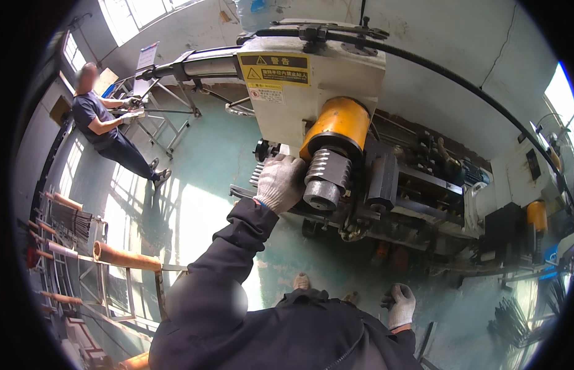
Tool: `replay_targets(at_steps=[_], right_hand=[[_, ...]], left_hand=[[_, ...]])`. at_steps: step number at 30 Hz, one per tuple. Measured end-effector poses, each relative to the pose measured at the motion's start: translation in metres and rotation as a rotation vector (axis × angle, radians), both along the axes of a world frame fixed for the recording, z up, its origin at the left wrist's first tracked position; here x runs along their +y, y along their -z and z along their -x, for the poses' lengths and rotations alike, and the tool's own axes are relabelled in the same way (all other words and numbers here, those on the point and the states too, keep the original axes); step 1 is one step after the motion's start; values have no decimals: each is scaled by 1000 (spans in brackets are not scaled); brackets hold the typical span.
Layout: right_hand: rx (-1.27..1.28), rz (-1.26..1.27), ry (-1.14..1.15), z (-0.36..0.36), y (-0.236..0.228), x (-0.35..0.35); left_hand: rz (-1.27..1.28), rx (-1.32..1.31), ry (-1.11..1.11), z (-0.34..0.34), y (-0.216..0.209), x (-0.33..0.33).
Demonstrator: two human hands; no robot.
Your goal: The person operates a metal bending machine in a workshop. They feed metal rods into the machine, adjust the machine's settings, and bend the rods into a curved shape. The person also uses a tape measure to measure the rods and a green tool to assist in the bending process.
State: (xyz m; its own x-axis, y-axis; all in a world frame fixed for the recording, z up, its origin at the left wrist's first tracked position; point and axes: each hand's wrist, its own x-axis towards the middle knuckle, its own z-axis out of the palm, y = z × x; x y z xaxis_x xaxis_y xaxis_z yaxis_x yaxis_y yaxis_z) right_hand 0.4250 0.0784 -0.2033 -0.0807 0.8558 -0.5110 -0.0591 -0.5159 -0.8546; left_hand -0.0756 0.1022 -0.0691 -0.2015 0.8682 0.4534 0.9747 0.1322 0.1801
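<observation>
My left hand (281, 183), in a pale work glove, reaches forward to the pipe-bending machine (281, 114). Its fingers are bent just left of a ribbed steel die (329, 168), beside a black knob (262, 150). The fingertips are turned away, so what they grip is hidden. Above the die sits a thick yellow cylinder (341, 120), and to its right a dark steel block (382, 179). My right hand (400, 305), gloved too, hangs low by my side, away from the machine. Its fingers are loosely curled and apart, with nothing in them.
A black hose (450, 83) arches over the machine. At the left, a co-worker (105, 120) stands by a metal frame stand (160, 123). Racks with brown rollers (126, 256) and thin rods (71, 222) line the lower left. Dark rods (518, 320) lie at the lower right.
</observation>
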Motion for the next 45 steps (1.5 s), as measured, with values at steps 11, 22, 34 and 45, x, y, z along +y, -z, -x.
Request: replay_targets(at_steps=[11,22,34,45], right_hand=[[-132,33,-39,-9,15,14],[-331,-371,-377,-10,14,65],[-512,-382,-425,-25,11,70],[-297,-66,-314,-24,-1,56]], left_hand=[[-278,-522,-204,-45,90,-191],[698,-1224,-330,-212,312,-338],[906,-943,-154,-202,398,-260],[1030,-643,64,-204,432,-221]])
